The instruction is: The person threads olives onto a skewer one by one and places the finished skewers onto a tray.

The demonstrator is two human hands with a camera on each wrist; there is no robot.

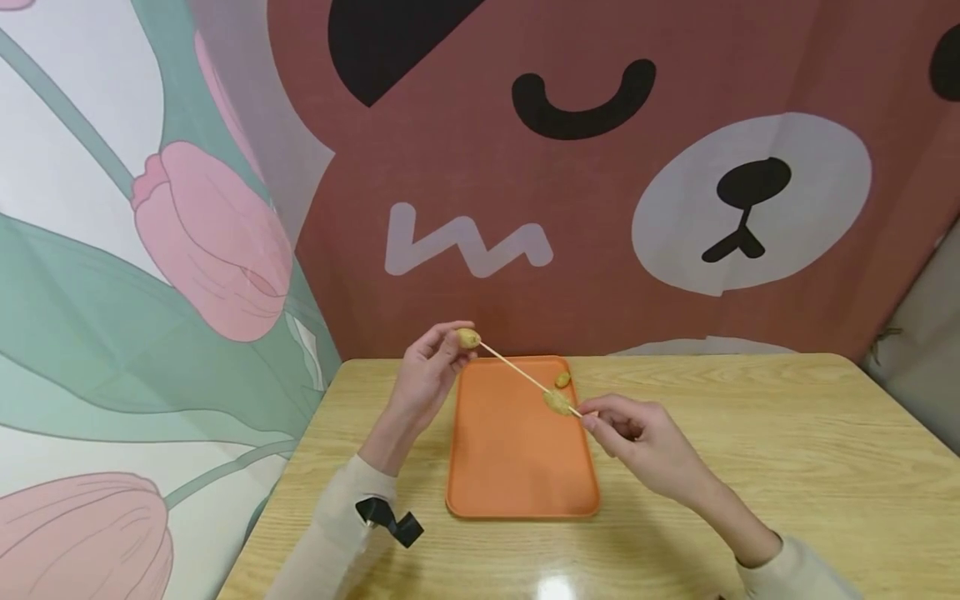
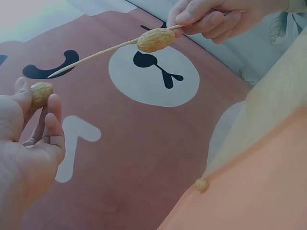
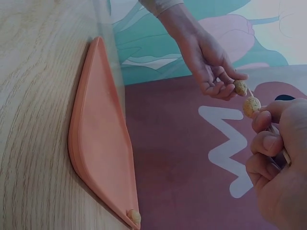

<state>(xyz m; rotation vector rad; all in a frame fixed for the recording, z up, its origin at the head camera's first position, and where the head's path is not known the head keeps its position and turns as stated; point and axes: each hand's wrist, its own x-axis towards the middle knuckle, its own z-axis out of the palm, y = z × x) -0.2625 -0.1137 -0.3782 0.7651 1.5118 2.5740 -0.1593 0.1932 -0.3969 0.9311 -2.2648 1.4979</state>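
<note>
My left hand [image 1: 429, 371] pinches a small yellow, wrinkled oval piece [image 2: 41, 94] between thumb and fingertips. My right hand [image 1: 647, 439] grips a thin wooden skewer [image 1: 513, 367] near one end. Close to those right fingers, a second wrinkled oval piece [image 2: 156, 40] is threaded on the skewer. The skewer's pointed end stretches over to the left hand; in the left wrist view it lies just above the pinched piece. A third such piece [image 1: 562, 380] lies in the far right corner of an orange tray [image 1: 517, 475], beneath the skewer and hands.
The tray lies on a light wood-grain table [image 1: 757, 467]. Behind the table's far edge hangs a cloth [image 1: 600, 317] printed with a bear's face, and a tulip-print cloth [image 1: 217, 242] hangs at the left. A black strap [image 1: 390, 521] is on the left sleeve.
</note>
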